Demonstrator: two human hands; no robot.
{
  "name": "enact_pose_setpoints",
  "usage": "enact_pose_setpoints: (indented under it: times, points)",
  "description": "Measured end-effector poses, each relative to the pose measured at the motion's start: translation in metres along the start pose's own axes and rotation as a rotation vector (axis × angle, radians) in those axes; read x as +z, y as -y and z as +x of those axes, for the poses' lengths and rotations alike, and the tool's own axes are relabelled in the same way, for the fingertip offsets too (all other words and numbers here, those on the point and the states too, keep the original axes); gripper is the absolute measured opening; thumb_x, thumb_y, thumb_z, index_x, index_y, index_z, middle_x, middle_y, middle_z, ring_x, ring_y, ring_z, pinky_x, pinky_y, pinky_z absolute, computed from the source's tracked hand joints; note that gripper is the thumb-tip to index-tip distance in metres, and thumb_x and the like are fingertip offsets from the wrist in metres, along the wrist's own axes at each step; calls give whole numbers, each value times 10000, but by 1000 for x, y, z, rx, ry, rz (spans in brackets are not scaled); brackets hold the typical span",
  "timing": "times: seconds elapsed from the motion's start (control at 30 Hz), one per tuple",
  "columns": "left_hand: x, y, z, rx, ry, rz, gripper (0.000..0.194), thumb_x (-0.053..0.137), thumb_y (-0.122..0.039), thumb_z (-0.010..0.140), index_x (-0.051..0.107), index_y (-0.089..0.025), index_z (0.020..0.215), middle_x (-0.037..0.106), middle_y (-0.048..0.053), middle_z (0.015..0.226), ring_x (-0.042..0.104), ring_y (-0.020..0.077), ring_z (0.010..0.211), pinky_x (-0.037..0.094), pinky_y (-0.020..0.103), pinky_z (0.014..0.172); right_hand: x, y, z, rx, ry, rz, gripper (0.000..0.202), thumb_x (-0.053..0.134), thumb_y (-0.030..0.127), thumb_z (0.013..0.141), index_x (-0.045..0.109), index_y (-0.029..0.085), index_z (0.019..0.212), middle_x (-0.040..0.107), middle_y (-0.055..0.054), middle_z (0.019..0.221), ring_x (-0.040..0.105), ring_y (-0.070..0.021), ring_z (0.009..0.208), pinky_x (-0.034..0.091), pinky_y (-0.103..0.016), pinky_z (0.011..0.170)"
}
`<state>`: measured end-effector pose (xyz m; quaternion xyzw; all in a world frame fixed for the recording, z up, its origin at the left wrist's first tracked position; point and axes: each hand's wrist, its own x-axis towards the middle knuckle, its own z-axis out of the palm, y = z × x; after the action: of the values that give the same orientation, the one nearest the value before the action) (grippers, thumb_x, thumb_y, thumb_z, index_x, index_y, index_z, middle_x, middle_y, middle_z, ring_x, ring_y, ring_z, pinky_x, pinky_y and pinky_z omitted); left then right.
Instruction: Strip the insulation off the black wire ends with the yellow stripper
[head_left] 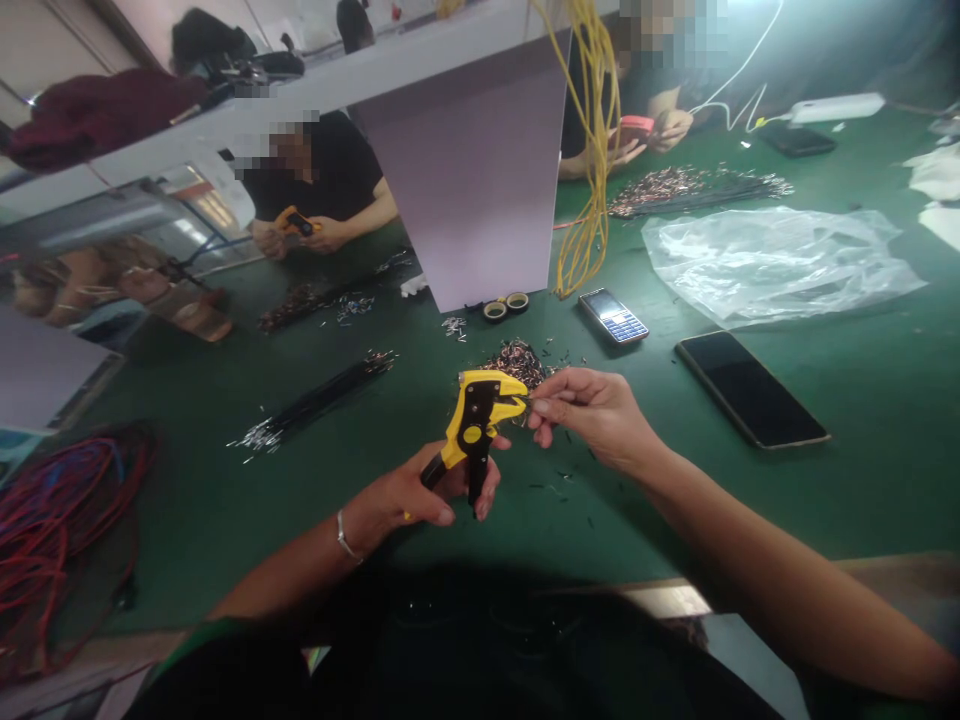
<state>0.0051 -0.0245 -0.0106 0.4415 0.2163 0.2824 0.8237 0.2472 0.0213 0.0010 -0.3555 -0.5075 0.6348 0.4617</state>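
The left hand [427, 490] wraps the handles of a yellow-and-black wire stripper [475, 418], held over the smooth green tabletop [255, 530]. At the stripper's mouth, the right hand [589, 412] has thumb and forefinger pinched together on what seems a thin dark wire [530, 399] — too small to be sure. A straight feed, fingertips clear of the jaws and an even squeeze should serve best. Just beyond the stripper lies a loose, bristly heap of coppery clippings [517, 358]; to its left, a slender black wire bundle [322, 402]; to its right, a flat, glossy smartphone [750, 390] and — farther off — a crinkled clear plastic bag [780, 268].
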Motion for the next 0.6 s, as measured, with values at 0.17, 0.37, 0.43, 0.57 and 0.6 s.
enact_pose_setpoints:
  times: [0.17,0.37,0.43,0.57,0.6]
  points:
    - [2,-1,0,-8,-14,5,719,816,-200,577,589,-152,1257,618,68,883,578,192,729,475,352,687,0,-1,1,-3,2,9,164,789,290,703,680,175,746,710,-20,616,640,-139,463,502,-309,501]
    - [3,-3,0,-24,-18,-10,675,811,-188,578,606,-125,1218,609,64,866,586,187,721,473,351,675,1,-1,1,-10,5,6,143,778,274,710,682,171,735,712,-21,616,639,-134,462,507,-307,510]
    - [3,-3,1,-27,-16,-21,663,808,-178,574,614,-125,1205,614,62,854,588,187,711,471,348,667,1,-1,1,-10,4,4,145,777,280,713,683,173,739,712,-20,617,638,-134,463,507,-309,510]
    - [3,-2,1,-33,-31,-35,627,810,-177,568,633,-134,1168,620,53,831,583,183,689,472,342,651,0,-1,1,-5,6,1,151,779,291,715,682,179,743,712,-20,621,639,-136,468,505,-312,508]
    - [3,-2,0,-35,-35,-39,616,807,-174,569,637,-133,1160,620,52,828,582,182,686,472,340,649,0,-1,1,-5,7,1,151,780,291,715,681,180,741,712,-19,621,640,-137,467,505,-313,508]
